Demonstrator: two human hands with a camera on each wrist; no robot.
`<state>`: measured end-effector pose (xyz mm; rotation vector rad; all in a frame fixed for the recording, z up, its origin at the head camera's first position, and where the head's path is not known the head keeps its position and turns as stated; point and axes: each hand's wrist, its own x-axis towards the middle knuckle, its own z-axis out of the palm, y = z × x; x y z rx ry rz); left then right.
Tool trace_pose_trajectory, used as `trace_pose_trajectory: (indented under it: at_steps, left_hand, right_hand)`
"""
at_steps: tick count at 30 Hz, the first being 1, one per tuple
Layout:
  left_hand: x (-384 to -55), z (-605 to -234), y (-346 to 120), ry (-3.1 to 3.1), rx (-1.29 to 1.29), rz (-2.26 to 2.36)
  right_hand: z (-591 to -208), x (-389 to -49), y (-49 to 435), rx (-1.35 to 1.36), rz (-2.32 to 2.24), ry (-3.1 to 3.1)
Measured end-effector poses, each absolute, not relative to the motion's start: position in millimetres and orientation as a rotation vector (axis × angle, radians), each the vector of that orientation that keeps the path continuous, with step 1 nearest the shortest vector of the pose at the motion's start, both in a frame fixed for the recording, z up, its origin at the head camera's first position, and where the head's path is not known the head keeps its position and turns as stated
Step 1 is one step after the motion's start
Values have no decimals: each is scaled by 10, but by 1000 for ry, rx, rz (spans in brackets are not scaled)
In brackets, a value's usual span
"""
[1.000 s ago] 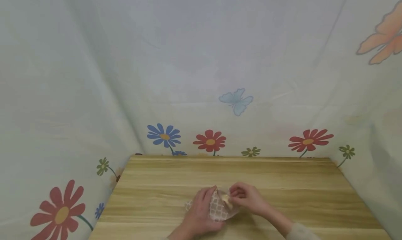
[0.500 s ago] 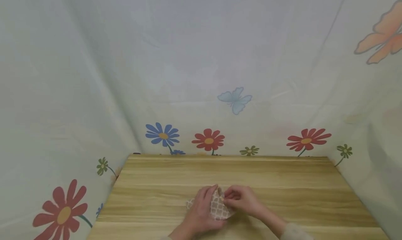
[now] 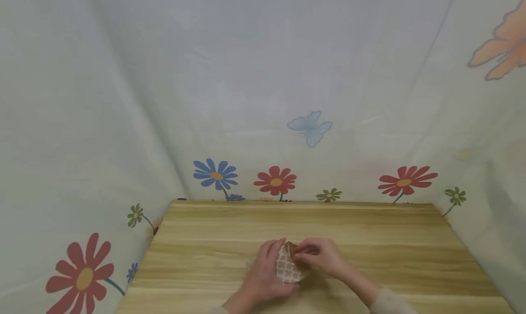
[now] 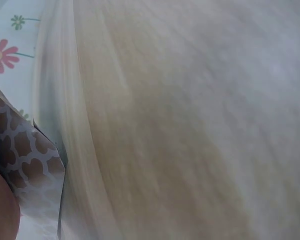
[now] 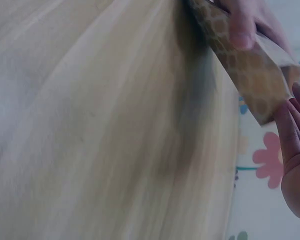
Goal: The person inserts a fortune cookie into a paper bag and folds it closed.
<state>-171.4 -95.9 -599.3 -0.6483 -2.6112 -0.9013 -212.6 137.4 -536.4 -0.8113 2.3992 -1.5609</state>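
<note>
One lattice-patterned paper (image 3: 286, 267), I see from here, is gripped at nine o'clock by the left hand (image 3: 264, 274) and pinched at two by the right hand (image 3: 320, 255).

The desk (image 3: 382, 227) has a wood-grain surface streaked lengthwise; its contact with the patterned paper packet (image 3: 286, 269) is indeterminable.

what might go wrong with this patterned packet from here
The right hand pinches the edge of the thin-looking patterned packet, so a hard tug might tear it. The left hand grips it from the other side; squeezing tighter could crease it.
</note>
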Motion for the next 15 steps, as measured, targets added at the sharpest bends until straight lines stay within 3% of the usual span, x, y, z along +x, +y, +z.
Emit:
trace_pose_trajectory:
  at_steps: [15]
  left_hand:
    - [-1799, -5974, -1004, -2541, -620, -1084]
  right_hand:
    - [-5287, -2222, 1680, -753, -1618, 2433]
